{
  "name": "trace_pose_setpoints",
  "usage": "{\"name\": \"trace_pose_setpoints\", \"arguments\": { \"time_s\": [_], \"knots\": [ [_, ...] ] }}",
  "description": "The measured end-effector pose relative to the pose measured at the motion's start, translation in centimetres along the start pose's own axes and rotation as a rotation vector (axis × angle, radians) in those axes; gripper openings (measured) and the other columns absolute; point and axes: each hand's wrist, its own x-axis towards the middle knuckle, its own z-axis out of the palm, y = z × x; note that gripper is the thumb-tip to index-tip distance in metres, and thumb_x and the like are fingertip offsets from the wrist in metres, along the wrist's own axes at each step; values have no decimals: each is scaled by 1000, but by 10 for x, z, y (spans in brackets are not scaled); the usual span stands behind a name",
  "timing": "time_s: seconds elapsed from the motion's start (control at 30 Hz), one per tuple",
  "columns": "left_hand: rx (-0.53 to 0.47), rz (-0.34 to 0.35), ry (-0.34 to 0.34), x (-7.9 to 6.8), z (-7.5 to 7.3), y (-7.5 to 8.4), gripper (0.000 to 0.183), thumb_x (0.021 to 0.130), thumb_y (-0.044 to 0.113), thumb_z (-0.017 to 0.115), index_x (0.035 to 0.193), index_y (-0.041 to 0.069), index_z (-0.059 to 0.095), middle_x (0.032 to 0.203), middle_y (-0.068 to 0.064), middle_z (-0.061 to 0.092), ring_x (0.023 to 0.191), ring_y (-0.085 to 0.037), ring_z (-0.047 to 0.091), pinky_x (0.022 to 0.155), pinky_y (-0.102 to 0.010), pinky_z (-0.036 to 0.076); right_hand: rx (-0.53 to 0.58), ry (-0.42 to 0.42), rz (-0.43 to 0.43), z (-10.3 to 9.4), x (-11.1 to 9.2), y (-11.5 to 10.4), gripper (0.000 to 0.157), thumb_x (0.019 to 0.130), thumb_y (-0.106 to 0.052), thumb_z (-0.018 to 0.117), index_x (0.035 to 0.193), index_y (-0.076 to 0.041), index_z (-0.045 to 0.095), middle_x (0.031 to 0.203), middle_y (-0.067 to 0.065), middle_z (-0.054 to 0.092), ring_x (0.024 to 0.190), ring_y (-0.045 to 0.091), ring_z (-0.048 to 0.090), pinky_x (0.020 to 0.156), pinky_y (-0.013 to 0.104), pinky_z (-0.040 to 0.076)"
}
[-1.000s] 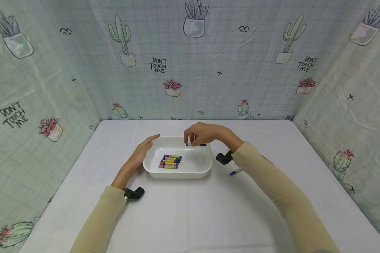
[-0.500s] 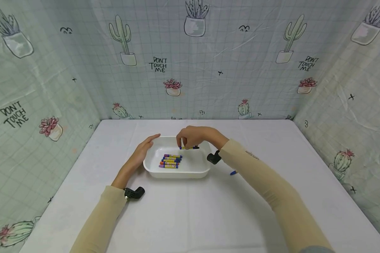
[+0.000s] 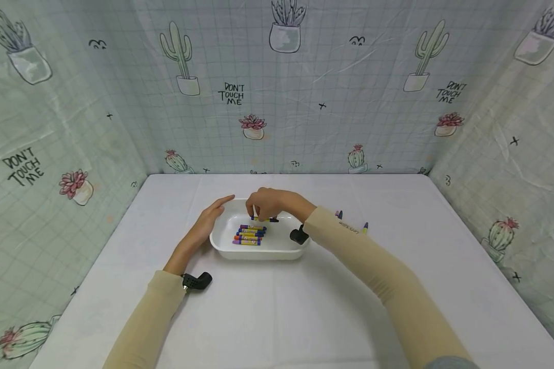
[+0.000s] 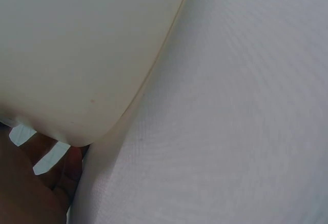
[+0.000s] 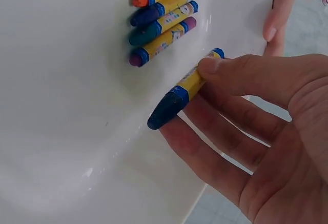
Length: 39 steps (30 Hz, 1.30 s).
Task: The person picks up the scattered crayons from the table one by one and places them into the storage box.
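Note:
A white tray [image 3: 277, 253] stands in the middle of the table, and several crayons [image 3: 249, 238] lie side by side in its left half. My right hand [image 3: 266, 202] pinches a dark-tipped crayon [image 5: 192, 83] between thumb and fingers, above the tray floor and just behind the row. In the right wrist view, this crayon has a yellow wrapper with blue bands, and the row [image 5: 164, 39] lies close beside it. My left hand [image 3: 205, 221] rests along the tray's left end, fingers extended toward the far corner. Fingers [image 4: 66, 170] touch the tray's outer wall in the left wrist view.
Other crayons [image 3: 365, 227] lie on the white table [image 3: 277, 318] right of the tray, partly hidden by my right sleeve [image 3: 369, 261]. A patterned cloth [image 3: 277, 77] hangs behind the table and along both sides.
My right hand has moved left and a little nearer with the crayon, toward the row in the tray. Crayons behind the right sleeve have come into view. The left hand stays in place.

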Motion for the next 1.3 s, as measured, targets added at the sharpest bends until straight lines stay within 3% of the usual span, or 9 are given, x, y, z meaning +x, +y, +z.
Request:
{"name": "trace_pose_setpoints", "arguments": {
  "time_s": [0.23,0.43,0.67,0.83,1.13,1.3],
  "knots": [
    [-24,0,-15,-1,-1,5,49,115,21,24,163,13,33,172,-15,23,157,-43,24,125,-62,25,-40,20,1,7,10,-8,23,95,-3,67,114,-13,74,112,3,73,100,18,66,84,32,58],
    [-8,6,-33,-13,0,33,49,115,18,26,161,6,33,171,-19,24,157,-45,23,126,-62,23,-85,51,2,15,17,-9,27,95,1,61,113,-15,74,111,2,73,96,16,67,81,30,58],
    [-13,0,-4,2,2,4,49,115,25,25,163,16,33,172,-13,23,156,-42,27,124,-62,28,-99,61,10,19,22,-8,27,95,-1,63,114,-16,74,112,3,73,98,16,67,85,31,58],
    [-8,-9,-8,3,1,3,49,115,18,24,163,10,31,172,-17,21,157,-45,22,126,-64,21,-91,60,-13,22,26,-6,28,95,-1,63,114,-16,74,110,2,74,95,16,67,84,30,58],
    [6,1,1,1,3,1,49,115,29,25,163,21,34,173,-10,23,158,-41,24,125,-62,25,2,24,-4,20,28,-2,31,95,-1,62,120,-14,74,117,4,75,106,18,69,92,32,58],
    [12,9,7,1,1,-1,49,115,28,26,162,20,35,172,-10,24,159,-40,22,126,-62,23,81,11,-16,18,26,1,29,95,-3,63,120,-13,73,117,5,75,98,17,70,81,30,60]
  ]
}}
